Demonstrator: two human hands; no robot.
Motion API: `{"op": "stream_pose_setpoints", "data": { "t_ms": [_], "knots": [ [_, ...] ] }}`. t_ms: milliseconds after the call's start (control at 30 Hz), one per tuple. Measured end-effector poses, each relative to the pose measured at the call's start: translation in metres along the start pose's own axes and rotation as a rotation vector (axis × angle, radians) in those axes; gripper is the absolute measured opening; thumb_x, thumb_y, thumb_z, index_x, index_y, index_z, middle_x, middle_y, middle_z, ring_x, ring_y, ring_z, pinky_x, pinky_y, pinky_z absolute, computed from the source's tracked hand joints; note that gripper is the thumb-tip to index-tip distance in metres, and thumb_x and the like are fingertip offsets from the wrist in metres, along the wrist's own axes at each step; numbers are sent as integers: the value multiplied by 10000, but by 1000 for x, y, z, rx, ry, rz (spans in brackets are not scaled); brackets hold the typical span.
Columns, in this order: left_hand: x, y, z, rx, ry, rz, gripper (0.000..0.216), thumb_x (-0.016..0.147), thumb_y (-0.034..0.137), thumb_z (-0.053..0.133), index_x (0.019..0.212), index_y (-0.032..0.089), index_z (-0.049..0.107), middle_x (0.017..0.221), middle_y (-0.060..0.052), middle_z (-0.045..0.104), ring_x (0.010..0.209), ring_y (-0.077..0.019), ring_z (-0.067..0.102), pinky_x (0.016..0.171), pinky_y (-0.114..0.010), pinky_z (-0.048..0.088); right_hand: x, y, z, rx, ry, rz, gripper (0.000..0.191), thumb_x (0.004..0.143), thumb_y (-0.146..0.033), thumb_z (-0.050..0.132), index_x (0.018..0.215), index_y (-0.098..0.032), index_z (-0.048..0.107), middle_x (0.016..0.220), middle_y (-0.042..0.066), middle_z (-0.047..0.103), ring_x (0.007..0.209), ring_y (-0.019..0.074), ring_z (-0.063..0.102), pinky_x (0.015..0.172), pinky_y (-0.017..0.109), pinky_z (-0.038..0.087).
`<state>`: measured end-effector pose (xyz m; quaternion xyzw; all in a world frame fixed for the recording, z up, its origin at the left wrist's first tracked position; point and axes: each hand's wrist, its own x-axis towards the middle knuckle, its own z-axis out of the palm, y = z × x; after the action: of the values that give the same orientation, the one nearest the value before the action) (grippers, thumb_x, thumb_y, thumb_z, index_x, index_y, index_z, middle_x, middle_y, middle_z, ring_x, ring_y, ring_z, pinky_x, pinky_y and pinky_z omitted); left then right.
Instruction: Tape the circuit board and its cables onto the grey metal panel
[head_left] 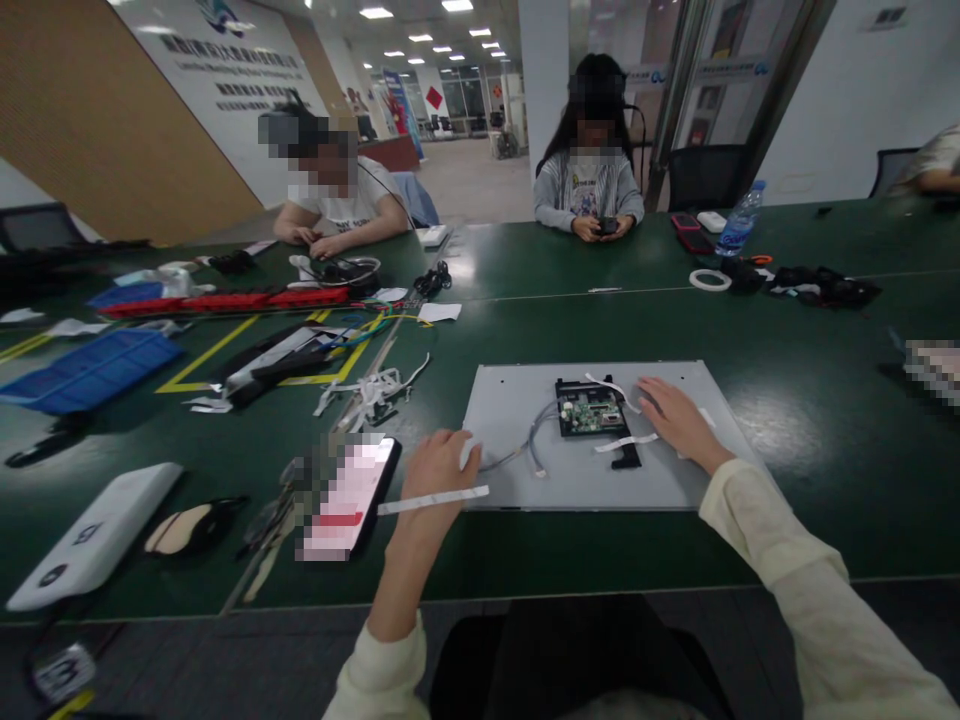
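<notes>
A flat grey panel (517,390) lies before me, bearing a black bracket with a green circuit board (592,413). From the board a grey cable (534,440) curves left towards my left hand (435,470). That hand is at the panel's left edge, thumb and fingers closed around a small piece of white tape (469,455); whether it also grips the cable is hidden. A white strip (435,499) lies across its back. My right hand (675,415) rests on the panel right of the board, fingers stretched out, beside white tape strips (626,442).
Left of the panel are a phone (352,495), crumpled white strips (375,395), a white power bank (97,535), a mouse (180,528) and a blue tray (90,370). Two people sit across the table (570,330). A water bottle (741,222) and tape roll (710,280) stand far right.
</notes>
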<state>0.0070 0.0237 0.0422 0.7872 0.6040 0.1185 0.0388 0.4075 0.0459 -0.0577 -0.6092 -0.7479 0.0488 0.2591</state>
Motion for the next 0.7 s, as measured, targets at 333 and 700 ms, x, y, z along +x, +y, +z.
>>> {"op": "stream_pose_setpoints", "data": {
  "t_ms": [333, 700],
  "knots": [
    [73, 95, 42, -179, -126, 330, 823, 747, 458, 657, 1432, 171, 300, 1496, -189, 269, 1343, -388, 326, 1061, -504, 341, 3, 8, 2, 121, 28, 24, 500, 957, -448, 301, 1320, -176, 512, 1358, 114, 521, 1297, 250, 433, 1095, 461, 329],
    [110, 94, 91, -391, -233, 447, 975, 674, 590, 699, 1452, 182, 276, 1550, -163, 150, 1405, -346, 243, 1125, -457, 297, 5, 4, -1, 146, 17, 62, 499, 951, -456, 313, 1326, -198, 517, 1341, 109, 538, 1301, 271, 428, 1077, 485, 334]
  ]
}}
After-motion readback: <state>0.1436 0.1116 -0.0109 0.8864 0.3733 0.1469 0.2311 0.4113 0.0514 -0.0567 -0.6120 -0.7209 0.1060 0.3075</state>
